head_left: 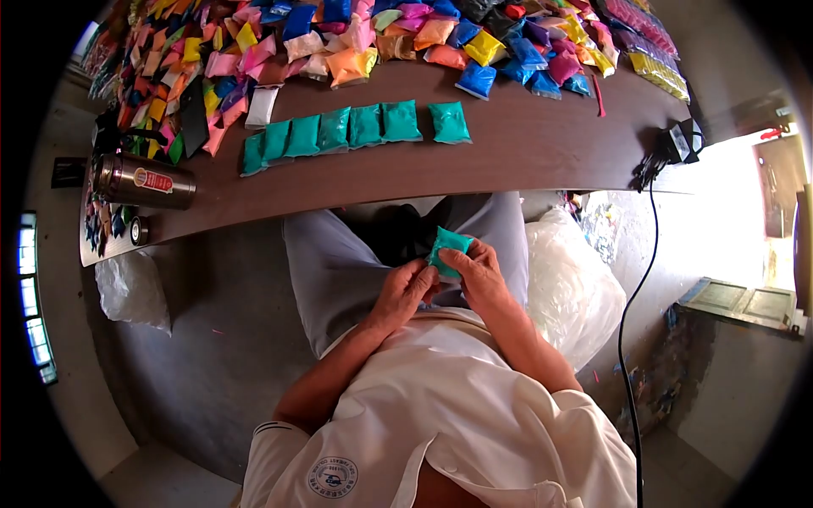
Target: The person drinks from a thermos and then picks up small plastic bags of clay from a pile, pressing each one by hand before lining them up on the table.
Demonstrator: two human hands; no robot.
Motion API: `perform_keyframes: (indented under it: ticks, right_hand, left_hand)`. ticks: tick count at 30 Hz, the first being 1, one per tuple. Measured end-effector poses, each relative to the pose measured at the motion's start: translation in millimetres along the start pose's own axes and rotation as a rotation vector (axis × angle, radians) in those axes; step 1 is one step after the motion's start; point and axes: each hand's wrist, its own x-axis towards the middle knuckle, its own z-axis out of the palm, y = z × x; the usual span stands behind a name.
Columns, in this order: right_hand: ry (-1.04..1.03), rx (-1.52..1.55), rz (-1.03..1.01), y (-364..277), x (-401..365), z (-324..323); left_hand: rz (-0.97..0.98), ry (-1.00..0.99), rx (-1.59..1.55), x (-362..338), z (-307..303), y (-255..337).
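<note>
A small teal-green plastic packet [451, 241] is held above my lap, in front of the table edge. My right hand [478, 269] is closed on its right side, thumb pressed against the front. At the packet's lower left edge, my left hand [406, 290] pinches a corner; some of its fingertips are hidden. On the table ahead, several matching teal packets [334, 129] lie side by side in a row. One more teal packet [449, 123] sits a little apart at the row's right end.
The brown table [542, 152] carries a heap of colourful packets [356, 59] along its far side. A steel flask [148, 180] lies at the left. A black cable [650, 254] hangs at the right, near a large clear plastic bag [572, 279] on the floor.
</note>
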Motion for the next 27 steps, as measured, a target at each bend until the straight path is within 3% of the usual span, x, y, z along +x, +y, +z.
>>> perform_keyframes:
  ticks: [16, 19, 22, 24, 27]
  right_hand:
    - [0.04, -0.008, -0.021, 3, 3, 5]
    - [0.091, 0.093, 0.106, -13, -2, 10]
    - [-0.083, 0.072, 0.22, -22, -7, 7]
    - [-0.117, -0.094, 0.137, -13, -8, 1]
    - [-0.121, -0.075, 0.094, -7, -6, 0]
  left_hand:
    - [-0.02, 0.041, 0.011, 0, 0, 0]
    - [-0.009, 0.034, 0.025, 1, -2, -3]
    - [0.019, 0.027, 0.0, 2, -3, -9]
    - [0.019, 0.063, 0.071, 3, -3, -10]
    - [0.01, 0.055, 0.067, 2, -3, -6]
